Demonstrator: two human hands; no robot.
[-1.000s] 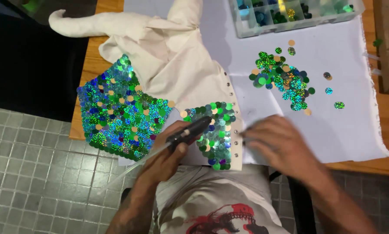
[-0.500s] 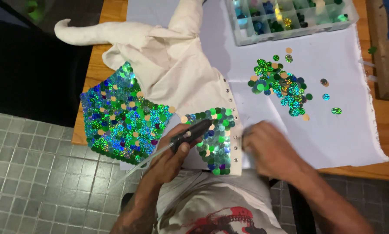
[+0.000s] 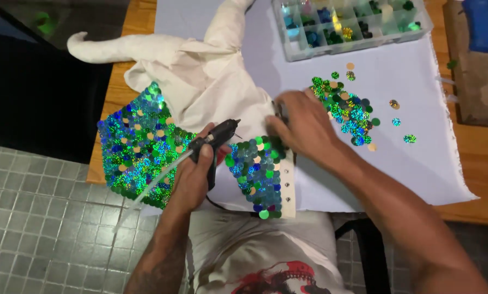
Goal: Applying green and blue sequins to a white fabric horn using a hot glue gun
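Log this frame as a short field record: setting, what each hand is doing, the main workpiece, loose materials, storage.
Setting: wooden table covered by a white sheet, seen from above
Left hand: grips a black glue gun, nozzle toward the fabric
Right hand: rests on the cream fabric garment at the edge of its smaller sequin patch
Workpiece: the garment, also with a larger sequin patch
Loose materials: pile of green and blue sequins
Storage: clear compartment box at the sheet's top edge

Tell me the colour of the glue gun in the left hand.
Black glue gun, with a clear glue stick at its back; the only view, the head camera, shows it.
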